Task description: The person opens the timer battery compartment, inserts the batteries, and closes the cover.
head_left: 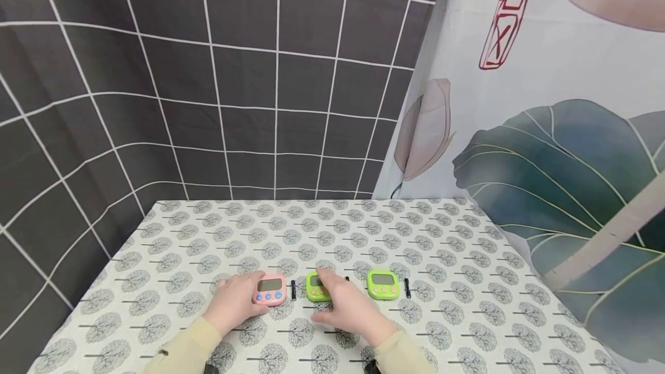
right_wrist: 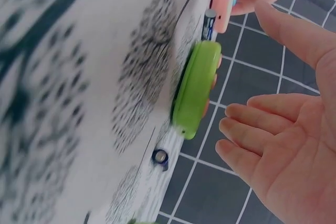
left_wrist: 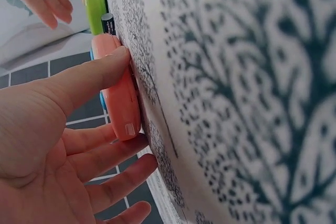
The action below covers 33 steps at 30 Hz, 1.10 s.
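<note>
Head view: the pink timer (head_left: pixel 271 291) lies flat on the left part of the table (head_left: pixel 234 339), face up, display toward the far edge and buttons toward the person; its display's long axis runs left to right. The left hand (head_left: pixel 234 300) grips its left side, index finger at the far corner, thumb at the near one. The right hand (head_left: pixel 345 305) is over the middle timer (head_left: pixel 312 287), green, thumb and index finger apart. The right timer (head_left: pixel 383 285), also green, has the same orientation as the pink one. A battery stands off the right side of each timer: left battery (head_left: pixel 293 290), middle battery (head_left: pixel 347 278), partly hidden, and right battery (head_left: pixel 407 288); the left and right ones point away from the person lengthwise. Left wrist view: the thumb bears on the pink timer's side wall; the lower fingers are spread beside its end. The index fingertip is hidden. Right wrist view: the right hand's fingers are extended, thumb well separated, with a visible gap to the middle timer, whose buttons face up from the table.
</note>
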### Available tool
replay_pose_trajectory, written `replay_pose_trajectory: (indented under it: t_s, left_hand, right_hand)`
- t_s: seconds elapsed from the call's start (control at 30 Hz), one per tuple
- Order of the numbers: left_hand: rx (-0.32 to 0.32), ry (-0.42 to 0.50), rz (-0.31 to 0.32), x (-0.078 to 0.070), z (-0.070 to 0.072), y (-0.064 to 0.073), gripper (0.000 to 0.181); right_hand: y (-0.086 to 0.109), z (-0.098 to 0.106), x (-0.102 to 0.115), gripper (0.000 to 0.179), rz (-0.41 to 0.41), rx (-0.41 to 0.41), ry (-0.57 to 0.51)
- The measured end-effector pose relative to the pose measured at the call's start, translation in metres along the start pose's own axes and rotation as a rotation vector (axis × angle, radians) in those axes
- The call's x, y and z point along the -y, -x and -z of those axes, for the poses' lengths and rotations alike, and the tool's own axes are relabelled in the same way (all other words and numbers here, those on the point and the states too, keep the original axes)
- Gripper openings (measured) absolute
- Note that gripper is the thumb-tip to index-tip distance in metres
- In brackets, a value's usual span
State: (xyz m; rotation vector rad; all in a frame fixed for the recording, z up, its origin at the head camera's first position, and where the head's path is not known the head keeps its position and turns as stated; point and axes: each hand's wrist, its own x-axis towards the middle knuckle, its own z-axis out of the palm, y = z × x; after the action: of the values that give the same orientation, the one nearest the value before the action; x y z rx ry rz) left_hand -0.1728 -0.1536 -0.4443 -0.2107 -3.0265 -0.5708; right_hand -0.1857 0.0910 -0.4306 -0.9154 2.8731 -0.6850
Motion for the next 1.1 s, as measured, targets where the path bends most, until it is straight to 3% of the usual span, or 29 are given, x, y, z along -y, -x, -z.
replay_pose_trajectory:
  t_s: [0.27,0.83,1.1]
  left_hand:
    - [-0.012,-0.007,-0.003,0.002,0.001,-0.001,0.072]
    - [-0.014,0.048,0.011,0.002,-0.001,-0.002,0.065]
    - [-0.030,0.044,-0.004,0.003,-0.004,-0.002,0.070]
  right_hand:
    - [-0.008,-0.005,0.010,0.088,0.032,-0.004,-0.017]
    - [-0.014,-0.012,0.014,0.082,0.012,-0.008,0.004]
    - [-0.017,-0.015,0.016,0.079,0.011,-0.030,0.018]
